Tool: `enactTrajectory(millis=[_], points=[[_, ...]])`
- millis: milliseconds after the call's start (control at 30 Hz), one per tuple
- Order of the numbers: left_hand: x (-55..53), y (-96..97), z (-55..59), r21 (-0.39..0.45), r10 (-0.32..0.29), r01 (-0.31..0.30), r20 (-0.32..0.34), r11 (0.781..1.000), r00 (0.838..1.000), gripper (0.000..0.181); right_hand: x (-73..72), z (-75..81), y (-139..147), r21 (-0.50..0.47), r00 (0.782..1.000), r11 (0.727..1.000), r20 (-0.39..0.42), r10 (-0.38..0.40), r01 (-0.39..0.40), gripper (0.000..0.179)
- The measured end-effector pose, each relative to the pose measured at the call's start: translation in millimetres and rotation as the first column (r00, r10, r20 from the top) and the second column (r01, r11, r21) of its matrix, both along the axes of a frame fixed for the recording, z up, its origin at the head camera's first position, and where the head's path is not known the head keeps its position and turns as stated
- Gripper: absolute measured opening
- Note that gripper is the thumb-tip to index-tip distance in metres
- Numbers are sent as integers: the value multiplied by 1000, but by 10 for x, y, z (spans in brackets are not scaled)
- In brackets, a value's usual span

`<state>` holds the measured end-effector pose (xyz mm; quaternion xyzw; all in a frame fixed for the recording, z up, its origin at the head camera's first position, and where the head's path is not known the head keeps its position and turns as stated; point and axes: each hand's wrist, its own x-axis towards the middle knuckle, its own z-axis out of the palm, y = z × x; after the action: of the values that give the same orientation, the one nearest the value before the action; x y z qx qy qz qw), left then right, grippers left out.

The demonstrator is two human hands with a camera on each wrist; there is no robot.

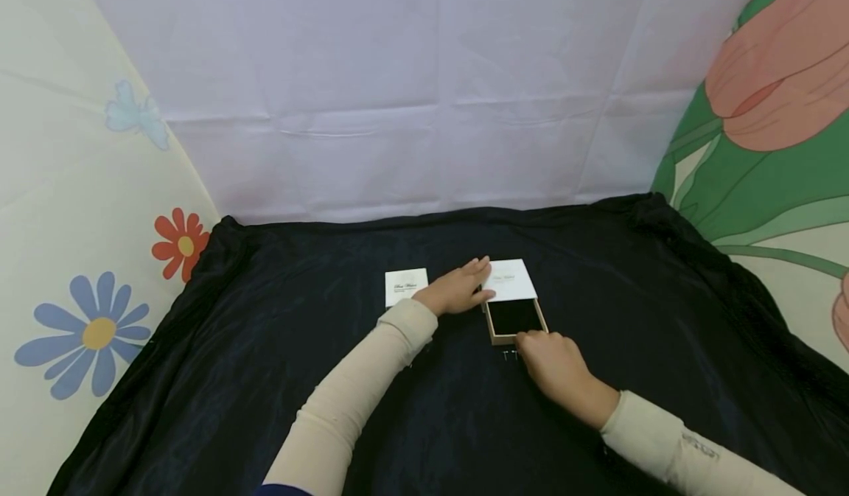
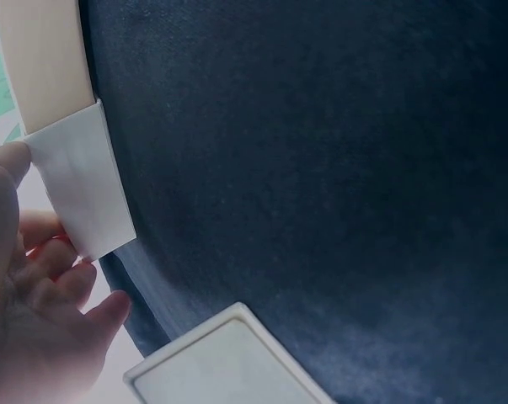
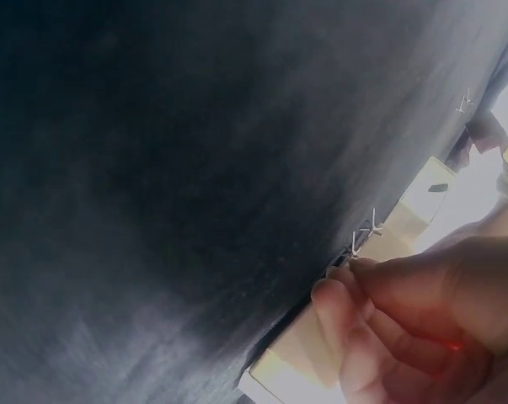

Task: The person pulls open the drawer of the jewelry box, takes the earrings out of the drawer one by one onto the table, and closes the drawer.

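Observation:
A small drawer-style box has a white sleeve [image 1: 509, 280] with dark print on its lid. Its tan drawer [image 1: 502, 340], lined in black, is slid partway out on the near side. At the sleeve's left side is my left hand [image 1: 458, 290], thumb at the near corner; the left wrist view shows the fingers bent along the white side [image 2: 81, 185]. My right hand [image 1: 557, 363] has its fingers curled at the drawer's front right corner, thumb and fingertips together there. Just in front lie two small silver earring-like pieces [image 3: 371, 225] with thin posts, close to those fingertips.
A second white printed box [image 1: 404, 284] sits to the left, partly behind my left wrist. Another pair of thin silver pieces [image 3: 464, 103] lies farther along the dark cloth [image 1: 298, 319]. A white backdrop [image 1: 398, 149] hangs behind the cloth's far edge, between flower-patterned side panels.

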<state>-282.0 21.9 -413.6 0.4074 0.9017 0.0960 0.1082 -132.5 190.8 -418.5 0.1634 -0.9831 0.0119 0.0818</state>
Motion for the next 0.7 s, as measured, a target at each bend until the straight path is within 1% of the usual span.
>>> enactTrajectory(millis=[267,367,433,533,600,700], points=[[7,-5,1,3,4,-4,0,1000,1000,66,0,23,19,-41,1000,999,-7,-1,1,14],[9,-6,0,4,6,-6,0,1000,1000,66,0,46,38,-81,1000,997,-10,-7,7,14],[6,-5,-1,4,4,-4,-2,1000,1000,66,-2,65,59,-132,1000,991,1,-15,15,12],[4,-1,-6,6,3,-3,-3,1000,1000,66,-11,95,105,-235,999,971,44,-22,32,7],[3,0,-9,5,3,-3,-8,1000,1000,66,-15,114,143,-310,996,950,84,-22,47,4],[-1,3,-15,4,4,-4,-18,1000,1000,66,-28,133,200,-392,991,918,130,-18,68,4]])
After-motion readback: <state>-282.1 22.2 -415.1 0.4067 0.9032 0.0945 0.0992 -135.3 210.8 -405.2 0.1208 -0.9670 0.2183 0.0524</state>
